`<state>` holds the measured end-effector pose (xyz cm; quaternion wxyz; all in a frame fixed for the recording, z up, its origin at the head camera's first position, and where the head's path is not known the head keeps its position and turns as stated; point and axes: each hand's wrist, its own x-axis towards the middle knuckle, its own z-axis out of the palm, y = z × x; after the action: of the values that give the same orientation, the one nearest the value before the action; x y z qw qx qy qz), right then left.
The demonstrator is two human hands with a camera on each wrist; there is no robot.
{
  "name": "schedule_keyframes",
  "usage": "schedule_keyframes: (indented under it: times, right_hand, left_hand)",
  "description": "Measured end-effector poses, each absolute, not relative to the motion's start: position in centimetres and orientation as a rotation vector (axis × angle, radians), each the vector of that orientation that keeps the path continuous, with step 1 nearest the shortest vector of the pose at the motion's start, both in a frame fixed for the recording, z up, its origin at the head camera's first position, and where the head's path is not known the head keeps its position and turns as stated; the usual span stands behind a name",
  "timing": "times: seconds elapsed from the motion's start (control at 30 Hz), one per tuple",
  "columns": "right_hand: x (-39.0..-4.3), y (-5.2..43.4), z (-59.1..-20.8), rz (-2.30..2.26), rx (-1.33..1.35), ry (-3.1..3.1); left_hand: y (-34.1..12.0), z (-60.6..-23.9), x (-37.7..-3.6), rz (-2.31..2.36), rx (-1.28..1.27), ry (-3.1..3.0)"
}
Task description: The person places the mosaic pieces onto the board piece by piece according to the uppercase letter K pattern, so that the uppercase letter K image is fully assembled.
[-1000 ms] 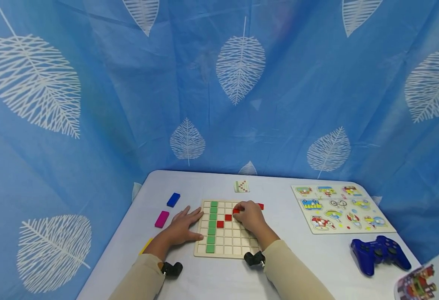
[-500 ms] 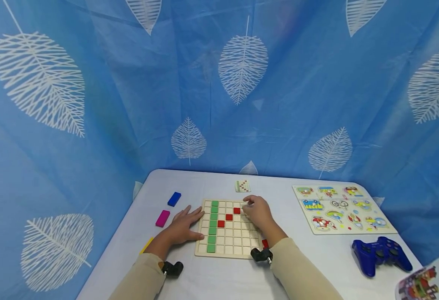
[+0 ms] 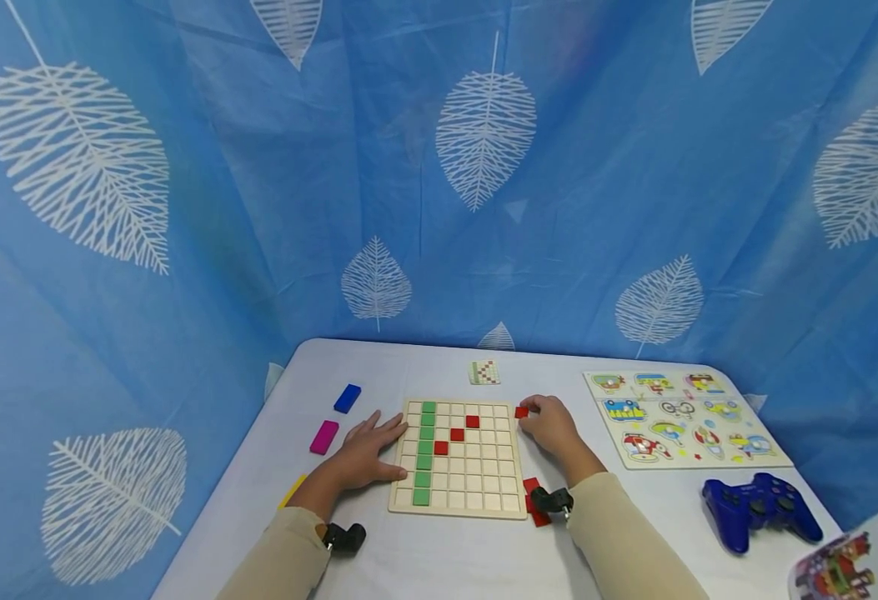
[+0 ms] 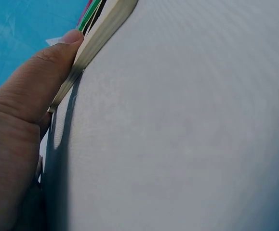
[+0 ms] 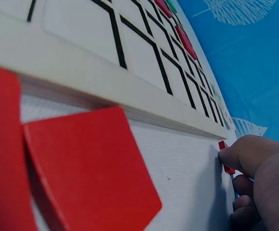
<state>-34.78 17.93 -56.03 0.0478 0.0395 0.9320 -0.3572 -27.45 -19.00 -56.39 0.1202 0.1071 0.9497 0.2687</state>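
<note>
A wooden grid board [image 3: 512, 505] lies on the table with a column of green tiles [image 3: 425, 447] and a diagonal of red tiles [image 3: 457, 435] in its squares. My left hand [image 3: 363, 454] rests at the board's left edge, fingers spread and thumb touching the rim. Just off the far right corner, my right hand [image 3: 551, 423] pinches a small red tile [image 3: 521, 412] between thumb and finger. In the right wrist view this red tile [image 5: 226, 159] is low at the table surface, beside the board's side.
Loose red tiles [image 3: 532, 486] lie by the board's near right side, partly behind the wrist camera. A pattern card [image 3: 484, 372] is beyond the board. Blue [image 3: 347, 398] and pink blocks [image 3: 323, 437] lie left. Rightward are a picture puzzle [image 3: 679, 417], game controller [image 3: 761, 508] and printed cylinder [image 3: 859, 554].
My right hand has moved right, from the red tile in the board's diagonal to a red tile beyond the board's right edge. The left hand has stayed in place.
</note>
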Motion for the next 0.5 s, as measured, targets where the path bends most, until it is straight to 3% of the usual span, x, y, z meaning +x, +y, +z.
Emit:
schedule_keyframes:
  times: [0.3,0.5]
  right_hand:
    - [-35.9,17.9,-55.4,-1.087,0.095,2.884]
    - [-36.1,15.9,-54.3,-1.108,-0.123,2.852]
  left_hand:
    - [-19.0,-56.3,-27.7,0.782,0.305,2.782]
    - [-18.9,-56.3,-27.3,0.798,0.306,2.775]
